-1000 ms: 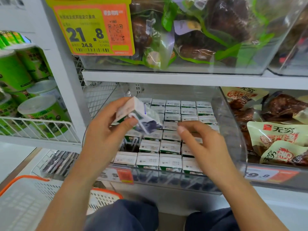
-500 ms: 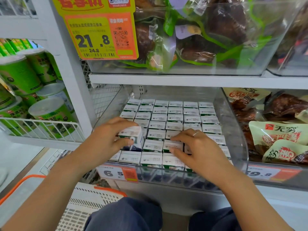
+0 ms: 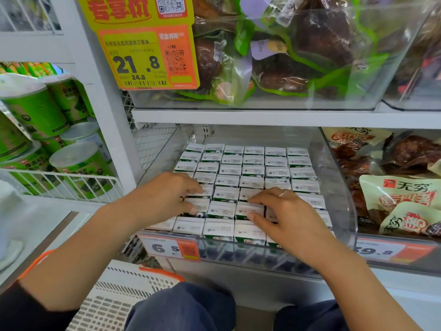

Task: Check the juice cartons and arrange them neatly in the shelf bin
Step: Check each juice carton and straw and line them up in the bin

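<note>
Step in hand: while both hands lie on the near rows, the job appears to be seating a carton level with its neighbours and squaring the rows, judged from how the tops sit.
Cartons: small white-topped rectangular juice cartons with green-and-dark printed sides [image 3: 253,169] stand upright in tight rows, six across at the back, tops nearly flush.
Bin: clear plastic shelf bin with a curved front wall [image 3: 343,187] holds all the cartons; it sits on the white middle shelf, between a white wire rack to the left and a bin of snack pouches to the right.
Left grip: left hand [image 3: 164,197] lies over the left columns of the near rows, fingers loosely curled and pressing down on a carton top; whether the thumb pinches that carton cannot be told.
Right grip: right hand [image 3: 284,218], with a ring on one finger, lies spread, fingertips [image 3: 250,200] touching carton tops near the middle; it closes on nothing.
Doing it well: press straight down with flat fingers so no top tilts, then nudge each row toward the bin wall until the gaps close.
Risk: a dark gap shows just below the left fingers; a carton there may sit skewed.
Front label: white and orange price tag reading 6.5 [image 3: 171,248] is clipped to the bin's front edge.
Below: white perforated plastic basket with orange rim [image 3: 124,292] stands beside the person's knees.
</note>
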